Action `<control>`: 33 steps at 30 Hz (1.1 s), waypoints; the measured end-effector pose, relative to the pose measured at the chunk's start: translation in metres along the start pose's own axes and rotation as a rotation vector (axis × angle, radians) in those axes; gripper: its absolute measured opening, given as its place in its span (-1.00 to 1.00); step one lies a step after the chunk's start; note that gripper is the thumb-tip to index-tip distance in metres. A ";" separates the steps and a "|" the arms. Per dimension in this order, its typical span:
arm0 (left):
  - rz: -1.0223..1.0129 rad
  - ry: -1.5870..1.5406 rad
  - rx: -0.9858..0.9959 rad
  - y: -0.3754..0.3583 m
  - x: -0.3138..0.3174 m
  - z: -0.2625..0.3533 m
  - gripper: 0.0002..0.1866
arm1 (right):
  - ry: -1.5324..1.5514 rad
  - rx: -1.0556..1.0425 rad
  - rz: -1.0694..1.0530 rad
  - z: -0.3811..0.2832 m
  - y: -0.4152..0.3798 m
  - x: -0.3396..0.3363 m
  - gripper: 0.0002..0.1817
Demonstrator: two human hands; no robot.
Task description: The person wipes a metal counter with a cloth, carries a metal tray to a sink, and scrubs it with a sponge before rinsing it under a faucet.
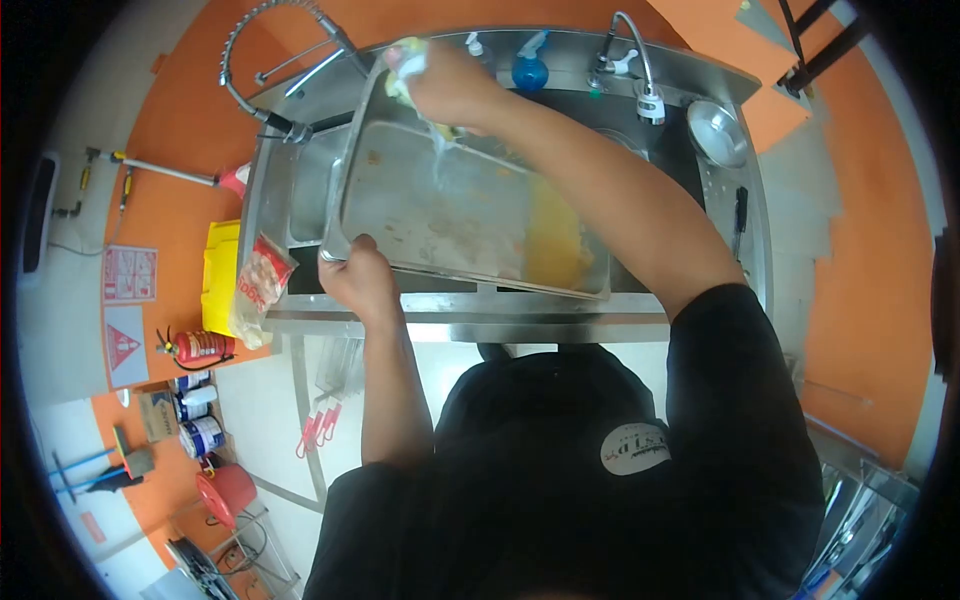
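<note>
A large metal tray [430,205] lies tilted across the sink, with brown specks on its bottom and yellowish liquid [555,235] pooled toward its right end. My left hand [362,283] grips the tray's near left corner, fingers wrapped over the rim. At the far left corner, my right hand [445,85] is closed around a soapy yellow-green sponge [403,85]. White suds run down from the sponge onto the tray's inner wall. My right forearm passes over the tray's far right part and hides some of it.
A spring-hose faucet [285,125] stands at the back left, another faucet [648,95] at the back right. Behind the tray is a blue spray bottle [530,70]. A metal bowl [717,134] and a black-handled tool [740,212] sit on the right ledge. A plastic bag [263,280] lies at the left.
</note>
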State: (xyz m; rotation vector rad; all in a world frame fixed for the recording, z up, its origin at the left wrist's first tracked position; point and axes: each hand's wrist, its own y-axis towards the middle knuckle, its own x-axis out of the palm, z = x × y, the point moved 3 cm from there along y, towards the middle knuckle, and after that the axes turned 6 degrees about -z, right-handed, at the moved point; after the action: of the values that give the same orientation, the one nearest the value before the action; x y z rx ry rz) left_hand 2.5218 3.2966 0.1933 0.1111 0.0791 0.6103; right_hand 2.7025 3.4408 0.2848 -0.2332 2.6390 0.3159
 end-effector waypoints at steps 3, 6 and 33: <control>0.072 0.060 0.121 0.003 0.011 0.028 -0.89 | 0.009 0.041 -0.029 0.007 -0.003 0.001 -0.60; 0.041 0.205 0.226 0.006 0.020 0.049 -0.85 | -0.034 -0.086 0.007 0.023 -0.010 -0.011 -0.62; 0.016 0.303 0.587 -0.085 0.146 0.173 -0.71 | 0.361 0.041 -0.064 0.183 -0.102 0.098 -0.42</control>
State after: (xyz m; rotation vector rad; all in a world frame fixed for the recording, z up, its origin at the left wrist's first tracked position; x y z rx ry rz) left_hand 2.7073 3.2975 0.3479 0.5876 0.5517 0.6014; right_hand 2.7173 3.3803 0.0623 -0.3924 2.9809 0.2143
